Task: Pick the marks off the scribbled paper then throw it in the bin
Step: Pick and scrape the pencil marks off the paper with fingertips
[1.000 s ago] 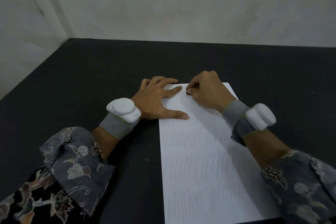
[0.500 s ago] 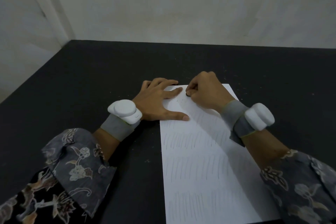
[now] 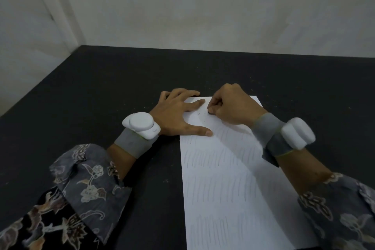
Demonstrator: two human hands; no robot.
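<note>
Two hands work at the far end of one sheet. Largest in view, the black table (image 3: 101, 107) carries everything and meets a pale wall at its far edge. No bin is visible.

On the table lies the paper (image 3: 223, 189), flat, its long axis running from the person's chest away toward the wall. Rows of faint pencil strokes cover the near and middle parts; the far strip looks mostly clean, with a few dark specks (image 3: 199, 113) scattered between the hands.

Left hand (image 3: 178, 113): flat, palm down, fingers straight and spread. It straddles the sheet's far left corner, the thumb lying along the left margin and the forefinger pressing the top strip. It acts as a hold-down and grips nothing.

Right hand (image 3: 231, 105): curled into a loose fist over the far right part of the sheet, thumb and forefinger drawn together at the paper surface. Something small may be pinched between them, but it is hidden; I cannot tell whether the fingers hold a tool or only bear on the sheet.

Judgement: the marked rows lie toward the person from the right hand, so work must proceed down the long axis, row by row. The right hand is nearer to the next row; the left would need to shift down the margin to keep the sheet steady. Most rows remain, so binning is far off.
</note>
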